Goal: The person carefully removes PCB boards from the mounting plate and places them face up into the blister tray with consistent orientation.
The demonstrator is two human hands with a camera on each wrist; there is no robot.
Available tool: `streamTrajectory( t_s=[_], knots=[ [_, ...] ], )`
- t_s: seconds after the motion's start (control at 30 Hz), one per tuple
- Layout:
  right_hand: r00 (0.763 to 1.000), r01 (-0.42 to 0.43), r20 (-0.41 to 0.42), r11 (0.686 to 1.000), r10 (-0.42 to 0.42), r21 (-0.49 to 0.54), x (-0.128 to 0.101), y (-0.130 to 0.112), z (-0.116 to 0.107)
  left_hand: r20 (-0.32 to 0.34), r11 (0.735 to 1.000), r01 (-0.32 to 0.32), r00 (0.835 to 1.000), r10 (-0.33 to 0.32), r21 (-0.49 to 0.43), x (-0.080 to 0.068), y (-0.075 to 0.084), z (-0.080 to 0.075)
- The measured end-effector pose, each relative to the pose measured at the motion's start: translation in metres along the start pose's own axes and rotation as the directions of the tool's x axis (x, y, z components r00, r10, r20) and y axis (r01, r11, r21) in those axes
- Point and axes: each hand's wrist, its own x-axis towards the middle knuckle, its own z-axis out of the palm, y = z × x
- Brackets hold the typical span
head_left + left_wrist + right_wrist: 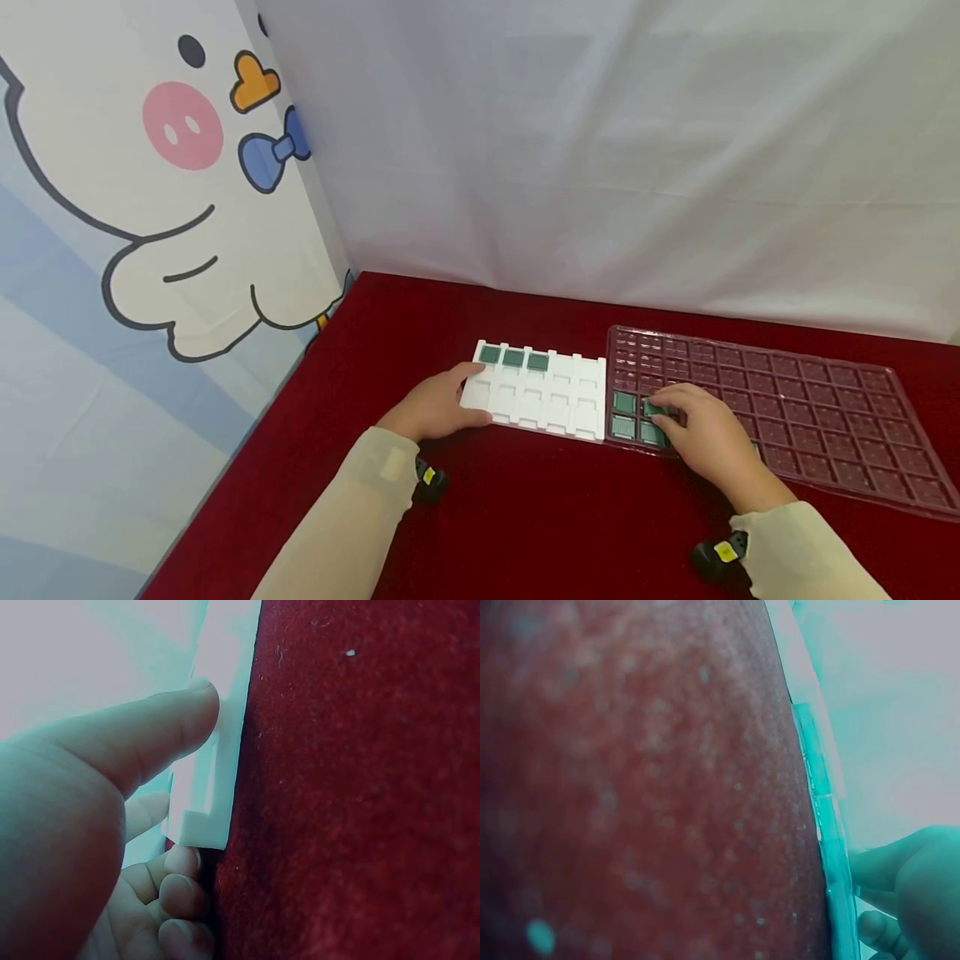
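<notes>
My left hand (438,404) grips the left end of a white plastic tray (558,392) divided into small pockets. In the left wrist view the thumb (187,712) lies over the tray's edge and the other fingers curl at its end. Three green square chips (513,357) sit in the tray's back row, at the left. My right hand (705,433) is over the left part of a clear blister tray (817,400), thumb and fingertips pinching a green chip (652,407) there. More green chips (623,427) lie in pockets beside it; the palm hides others.
Both trays lie side by side, nearly edge to edge, on a dark red cloth (540,517). A white curtain (600,167) hangs right behind the table. At left stands a cartoon-printed cloth (187,250). Each wrist carries a small black camera (718,557).
</notes>
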Motion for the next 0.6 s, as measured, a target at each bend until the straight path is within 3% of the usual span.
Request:
streamTrajectory(
  t_s=[0.6],
  knots=[
    [1.0, -0.008, 0.011, 1.0, 0.008, 0.002, 0.0007, -0.0007, -0.0015, -0.002, 1.0, 0.004, 1.0, -0.004, 0.007, -0.0002, 0.001, 0.0003]
  ],
)
